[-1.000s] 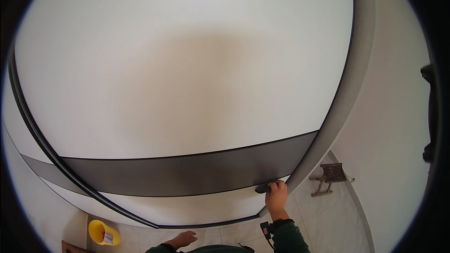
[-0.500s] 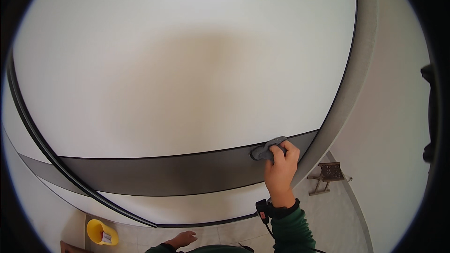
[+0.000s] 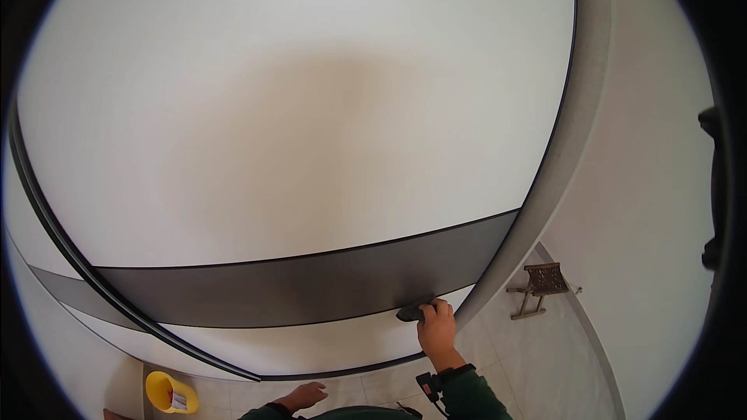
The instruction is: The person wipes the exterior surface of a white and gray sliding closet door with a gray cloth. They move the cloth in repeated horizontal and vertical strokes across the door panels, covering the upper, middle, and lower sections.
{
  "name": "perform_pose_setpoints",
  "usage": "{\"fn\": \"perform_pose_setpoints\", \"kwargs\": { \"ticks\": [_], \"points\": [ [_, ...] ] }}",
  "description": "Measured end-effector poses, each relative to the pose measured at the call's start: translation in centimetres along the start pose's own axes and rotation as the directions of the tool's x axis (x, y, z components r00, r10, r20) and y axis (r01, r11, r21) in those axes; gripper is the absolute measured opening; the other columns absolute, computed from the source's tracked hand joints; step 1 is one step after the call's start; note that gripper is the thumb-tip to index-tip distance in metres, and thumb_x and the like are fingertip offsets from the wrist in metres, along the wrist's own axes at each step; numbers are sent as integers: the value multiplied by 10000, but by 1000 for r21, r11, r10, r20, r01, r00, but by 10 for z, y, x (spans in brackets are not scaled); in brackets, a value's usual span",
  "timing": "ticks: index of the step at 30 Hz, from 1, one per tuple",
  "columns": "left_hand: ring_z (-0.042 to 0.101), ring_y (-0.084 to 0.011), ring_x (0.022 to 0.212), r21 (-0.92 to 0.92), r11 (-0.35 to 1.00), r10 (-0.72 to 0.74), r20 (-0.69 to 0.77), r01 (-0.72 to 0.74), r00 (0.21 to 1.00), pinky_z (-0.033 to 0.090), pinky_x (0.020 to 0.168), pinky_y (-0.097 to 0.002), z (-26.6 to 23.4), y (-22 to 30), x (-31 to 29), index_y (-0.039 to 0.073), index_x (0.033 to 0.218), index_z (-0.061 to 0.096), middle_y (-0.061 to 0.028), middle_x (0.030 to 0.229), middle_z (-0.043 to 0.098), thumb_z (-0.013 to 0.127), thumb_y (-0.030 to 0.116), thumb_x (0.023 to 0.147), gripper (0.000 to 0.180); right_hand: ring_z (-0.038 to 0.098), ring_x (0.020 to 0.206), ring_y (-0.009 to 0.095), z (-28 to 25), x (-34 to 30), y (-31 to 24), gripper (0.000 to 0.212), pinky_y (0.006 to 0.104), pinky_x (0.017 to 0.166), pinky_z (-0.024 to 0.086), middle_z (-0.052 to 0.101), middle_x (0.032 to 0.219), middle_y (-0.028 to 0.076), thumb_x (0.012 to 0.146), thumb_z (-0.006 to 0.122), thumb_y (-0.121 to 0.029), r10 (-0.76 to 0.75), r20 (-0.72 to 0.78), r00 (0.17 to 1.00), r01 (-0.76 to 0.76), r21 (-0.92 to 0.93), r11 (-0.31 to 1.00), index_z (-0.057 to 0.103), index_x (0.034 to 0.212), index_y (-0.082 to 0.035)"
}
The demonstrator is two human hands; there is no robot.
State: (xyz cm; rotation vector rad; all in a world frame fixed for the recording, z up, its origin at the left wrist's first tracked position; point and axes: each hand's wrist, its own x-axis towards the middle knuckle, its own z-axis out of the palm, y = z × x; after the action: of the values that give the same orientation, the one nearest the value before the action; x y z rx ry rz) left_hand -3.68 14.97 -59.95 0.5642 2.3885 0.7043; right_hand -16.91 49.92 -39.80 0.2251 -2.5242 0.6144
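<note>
A large white door panel with a dark grey band across its lower part stands in front of me. My right hand presses a dark grey cloth against the band's lower edge, near its right end. Bent fingers close over the cloth and hide part of it. A black wristband with a small device and cable is on my right wrist. Low and left of it, my left hand hangs apart from the panel, its fingers loosely extended and nothing seen in them.
On the tiled floor at the lower left stands a yellow bucket with something red and white inside. A small brown folding stool is by the right wall. A dark vertical frame strip borders the panel on the left.
My right hand has moved down and slightly left with the cloth, from the band's upper edge to its lower edge. The left hand has stayed nearly still.
</note>
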Motion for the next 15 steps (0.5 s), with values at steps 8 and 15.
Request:
{"fn": "perform_pose_setpoints", "kwargs": {
  "ticks": [8, 15],
  "points": [
    [619, -334, 1021, -314, 903, -307, 8, 294, 952, 479, 902, -384, -1, 14, -6, 16, 1200, 571, -176, 1069, 668, 564, 428, 857, 536, 519, 987, 337, -116, 79, -89, 431, 387, 798, 473, 527, 1116, 164, 647, 734, -27, -172, -465, 869, 271, 155, 950, 645, 1069, -39],
    [613, -333, 1027, -296, 908, -310, 1, 296, 951, 483, 893, -390, 8, 5, -17, 22, 1203, 567, -180, 1087, 656, 572, 408, 852, 522, 516, 909, 323, -74, 95, -101, 387, 398, 760, 467, 534, 1069, 121, 652, 663, 10, -234, -425, 874, 300, 96, 949, 636, 1027, -83]
  ]
}}
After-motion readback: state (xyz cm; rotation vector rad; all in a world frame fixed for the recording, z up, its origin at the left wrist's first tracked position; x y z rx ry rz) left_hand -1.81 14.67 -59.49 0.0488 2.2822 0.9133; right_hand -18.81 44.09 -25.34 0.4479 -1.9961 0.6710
